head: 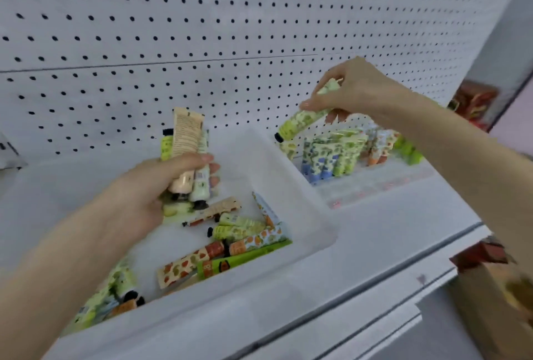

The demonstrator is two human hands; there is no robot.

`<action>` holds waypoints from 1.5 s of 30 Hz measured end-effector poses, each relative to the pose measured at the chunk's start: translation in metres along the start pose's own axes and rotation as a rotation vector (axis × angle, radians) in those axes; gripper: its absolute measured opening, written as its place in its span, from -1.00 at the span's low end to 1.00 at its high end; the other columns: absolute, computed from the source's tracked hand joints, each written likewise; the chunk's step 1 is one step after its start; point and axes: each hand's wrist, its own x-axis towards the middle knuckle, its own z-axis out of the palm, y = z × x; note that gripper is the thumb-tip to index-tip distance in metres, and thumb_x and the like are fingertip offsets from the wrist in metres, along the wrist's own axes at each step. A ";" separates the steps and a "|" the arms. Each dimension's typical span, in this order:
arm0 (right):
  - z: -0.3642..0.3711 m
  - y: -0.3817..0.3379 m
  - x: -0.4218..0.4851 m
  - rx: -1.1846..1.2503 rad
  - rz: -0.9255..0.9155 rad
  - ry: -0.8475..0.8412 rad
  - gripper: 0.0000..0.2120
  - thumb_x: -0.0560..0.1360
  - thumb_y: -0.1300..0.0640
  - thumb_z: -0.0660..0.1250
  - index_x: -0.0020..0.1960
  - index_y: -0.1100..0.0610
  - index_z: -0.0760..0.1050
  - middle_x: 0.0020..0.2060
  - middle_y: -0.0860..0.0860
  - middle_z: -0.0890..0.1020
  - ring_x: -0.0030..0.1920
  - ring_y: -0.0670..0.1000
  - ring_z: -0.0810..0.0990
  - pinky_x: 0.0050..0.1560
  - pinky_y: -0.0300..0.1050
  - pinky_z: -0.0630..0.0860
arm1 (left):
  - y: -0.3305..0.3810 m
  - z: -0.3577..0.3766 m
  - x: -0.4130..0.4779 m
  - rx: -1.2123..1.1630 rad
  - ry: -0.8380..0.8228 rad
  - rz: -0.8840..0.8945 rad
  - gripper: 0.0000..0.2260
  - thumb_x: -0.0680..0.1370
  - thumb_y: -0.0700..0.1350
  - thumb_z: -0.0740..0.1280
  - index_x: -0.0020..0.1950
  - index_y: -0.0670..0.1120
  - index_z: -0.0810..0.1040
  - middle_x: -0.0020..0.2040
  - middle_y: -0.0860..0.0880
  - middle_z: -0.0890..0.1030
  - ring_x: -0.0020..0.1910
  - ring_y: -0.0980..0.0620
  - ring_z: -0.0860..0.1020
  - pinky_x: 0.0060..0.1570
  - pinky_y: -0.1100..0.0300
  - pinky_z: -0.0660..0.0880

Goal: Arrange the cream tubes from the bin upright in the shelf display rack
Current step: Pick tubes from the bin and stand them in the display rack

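Observation:
A white bin (pixel 291 186) sits on the shelf and holds several loose cream tubes (pixel 230 247) lying flat. Above the bin, my left hand (pixel 155 189) grips a bunch of cream tubes (pixel 187 154), caps down. My right hand (pixel 352 91) holds a green patterned tube (pixel 302 121) tilted, black cap pointing down-left, just above the display rack (pixel 366 180). In the rack stand several tubes (pixel 334 154), blue, green and orange patterned.
A white pegboard (pixel 202 42) backs the shelf. The shelf's front edge (pixel 375 296) runs diagonally at lower right. A brown cardboard box (pixel 496 307) stands below at the right. Red packages (pixel 476 102) lie at the far right.

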 end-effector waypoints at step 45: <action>-0.045 0.247 0.069 -0.086 -0.115 -0.126 -0.86 0.47 0.16 0.41 -0.25 0.09 0.52 -0.34 0.09 0.66 -0.36 0.07 0.66 -0.25 0.14 0.63 | -0.045 0.223 0.098 0.237 -0.127 -0.004 -0.78 0.38 -0.18 0.47 0.01 -0.13 0.63 -0.10 -0.16 0.70 -0.20 -0.08 0.59 -0.43 0.27 0.49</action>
